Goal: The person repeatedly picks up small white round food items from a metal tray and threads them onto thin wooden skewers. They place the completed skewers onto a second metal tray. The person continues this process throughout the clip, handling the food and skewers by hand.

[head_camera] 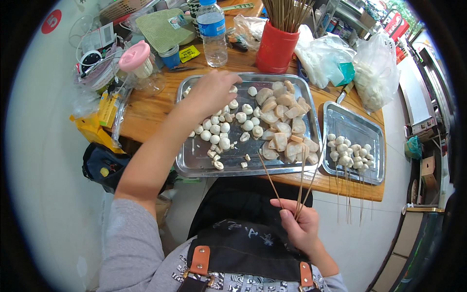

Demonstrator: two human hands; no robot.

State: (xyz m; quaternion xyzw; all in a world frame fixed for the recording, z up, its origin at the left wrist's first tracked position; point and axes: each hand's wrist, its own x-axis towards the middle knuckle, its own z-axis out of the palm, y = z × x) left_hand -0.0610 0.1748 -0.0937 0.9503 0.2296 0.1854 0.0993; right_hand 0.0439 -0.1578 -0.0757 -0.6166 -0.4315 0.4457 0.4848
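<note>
My left hand (215,91) reaches over the back left of a large metal tray (182,160), above white button mushrooms (215,129); whether its fingers hold anything is hidden. Pale, thick slices of food (281,140) are heaped on the tray's right side. My right hand (301,224) grips several thin wooden skewers (302,182) in front of the tray, their upper ends fanned apart. On the smaller metal tray (365,118) to the right lie skewered mushrooms (343,149), the bare skewer ends sticking out over its near edge.
Behind the large tray stand a water bottle (215,40) and a red container (277,49) full of skewers. Plastic bags (375,73) sit at the back right. A pink-lidded cup (140,60), cables and packets crowd the left. The wooden table's edge (365,195) runs below the small tray.
</note>
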